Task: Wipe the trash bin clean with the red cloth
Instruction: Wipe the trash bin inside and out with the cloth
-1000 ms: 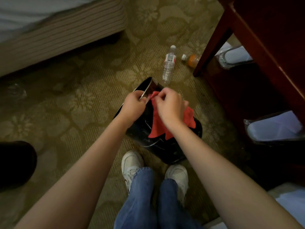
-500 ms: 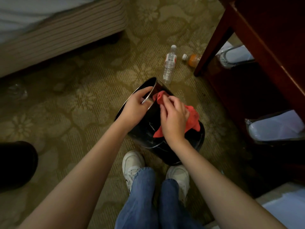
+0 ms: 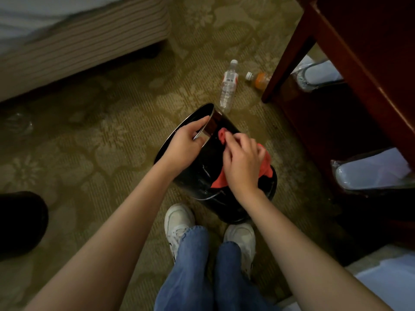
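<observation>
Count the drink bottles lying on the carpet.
2. A clear water bottle lies just beyond the trash bin; an orange-drink bottle lies beside the wooden leg. More may be hidden under the furniture.

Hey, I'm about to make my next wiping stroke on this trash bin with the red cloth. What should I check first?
1. Left hand grips the trash bin at its rim: ok.
2. Right hand holds the red cloth against the bin's outer wall: ok.
3. Bin tilted, base on the carpet by the white shoes: ok.
4. Floor beyond the rim free: not ok, a clear bottle lies close by.
5. Wall already clean: cannot tell, too dark.
</observation>
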`<state>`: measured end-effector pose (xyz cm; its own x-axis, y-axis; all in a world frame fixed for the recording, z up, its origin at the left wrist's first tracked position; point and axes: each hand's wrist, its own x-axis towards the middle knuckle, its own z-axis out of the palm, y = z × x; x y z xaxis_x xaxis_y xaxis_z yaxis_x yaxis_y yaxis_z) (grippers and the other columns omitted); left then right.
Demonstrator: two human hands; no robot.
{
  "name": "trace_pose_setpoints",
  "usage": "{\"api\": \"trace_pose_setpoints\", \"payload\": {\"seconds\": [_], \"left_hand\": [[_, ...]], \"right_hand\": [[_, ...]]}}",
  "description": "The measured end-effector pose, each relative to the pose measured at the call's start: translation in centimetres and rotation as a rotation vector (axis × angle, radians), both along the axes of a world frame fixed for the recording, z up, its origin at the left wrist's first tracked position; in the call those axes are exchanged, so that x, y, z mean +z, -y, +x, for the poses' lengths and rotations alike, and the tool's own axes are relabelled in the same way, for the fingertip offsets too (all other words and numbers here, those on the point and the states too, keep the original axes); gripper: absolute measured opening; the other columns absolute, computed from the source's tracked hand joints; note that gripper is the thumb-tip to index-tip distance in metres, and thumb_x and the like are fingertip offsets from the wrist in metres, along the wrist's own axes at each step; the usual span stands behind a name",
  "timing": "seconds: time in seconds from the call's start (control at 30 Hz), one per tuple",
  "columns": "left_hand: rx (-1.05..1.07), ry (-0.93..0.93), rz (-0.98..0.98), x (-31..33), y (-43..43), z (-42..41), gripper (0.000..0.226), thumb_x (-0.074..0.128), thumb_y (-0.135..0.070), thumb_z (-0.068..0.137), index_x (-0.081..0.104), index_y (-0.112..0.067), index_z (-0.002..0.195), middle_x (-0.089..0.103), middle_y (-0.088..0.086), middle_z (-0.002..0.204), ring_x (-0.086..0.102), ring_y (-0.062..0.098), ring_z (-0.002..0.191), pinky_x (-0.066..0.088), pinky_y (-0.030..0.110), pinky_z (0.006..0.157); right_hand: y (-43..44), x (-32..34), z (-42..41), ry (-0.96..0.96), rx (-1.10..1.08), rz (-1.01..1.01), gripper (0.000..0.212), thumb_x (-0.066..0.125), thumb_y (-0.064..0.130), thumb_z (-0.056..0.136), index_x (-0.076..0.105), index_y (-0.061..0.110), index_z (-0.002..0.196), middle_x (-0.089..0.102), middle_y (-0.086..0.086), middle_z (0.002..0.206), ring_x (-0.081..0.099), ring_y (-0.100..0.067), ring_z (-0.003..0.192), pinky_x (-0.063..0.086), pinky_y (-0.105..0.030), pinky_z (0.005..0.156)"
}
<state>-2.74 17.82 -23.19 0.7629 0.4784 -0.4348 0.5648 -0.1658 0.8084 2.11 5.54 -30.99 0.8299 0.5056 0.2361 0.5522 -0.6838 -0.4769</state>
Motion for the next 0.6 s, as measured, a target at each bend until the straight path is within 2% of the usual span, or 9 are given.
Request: {"api": "trace_pose_setpoints", "payload": {"seconds": [0.1,0.23,0.4,0.47,0.6], "left_hand": [[-0.013,-0.007,0.015,-0.1,-0.1,0.0,0.05,0.047,0.004,0.093,0.043,-0.014,0.14,0.057,0.017,0.129,0.052,0.029,0.123,0.039,0.037,0.107],[0.01,-0.014,0.054,-0.2,-0.4,-0.3,0.05,0.047,0.004,0.092,0.045,-0.016,0.139,0.057,0.013,0.131,0.051,0.024,0.124,0.038,0.034,0.107],[0.002,0.0,0.05,-0.4,-0.1,0.1,0.051,0.046,0.004,0.093,0.044,-0.015,0.14,0.057,0.012,0.131,0.051,0.025,0.124,0.039,0.037,0.107],[-0.015,0.006,0.055,-0.5,-0.1,0.2,0.051,0.047,0.004,0.092,0.044,-0.014,0.14,0.056,0.012,0.132,0.051,0.025,0.124,0.039,0.037,0.107],[-0.006,0.028,0.107,-0.9,-0.6,0.0,0.05,0.047,0.007,0.09,0.046,-0.011,0.137,0.054,0.009,0.134,0.048,0.02,0.127,0.035,0.027,0.106]], "right_hand": [[0.3,-0.1,-0.7,-0.012,0.061,0.046,0.035,0.046,0.02,0.085,0.065,0.017,0.114,0.061,-0.002,0.1,0.055,-0.021,0.093,0.03,-0.035,0.08],[0.8,-0.3,-1.6,0.009,0.203,0.048,0.035,0.046,0.018,0.084,0.065,0.017,0.114,0.06,-0.003,0.101,0.053,-0.021,0.094,0.028,-0.035,0.08],[-0.4,0.2,-0.4,-0.019,0.02,0.038,0.035,0.045,0.021,0.085,0.066,0.018,0.114,0.061,-0.002,0.099,0.056,-0.022,0.092,0.033,-0.037,0.081],[-0.4,0.3,-0.3,-0.035,0.014,0.047,0.035,0.045,0.021,0.085,0.066,0.017,0.114,0.06,-0.002,0.098,0.055,-0.022,0.092,0.032,-0.037,0.081],[0.8,0.0,-2.8,-0.038,0.216,0.031,0.036,0.047,0.02,0.081,0.064,0.017,0.112,0.058,-0.002,0.1,0.052,-0.023,0.094,0.031,-0.037,0.079]]}}
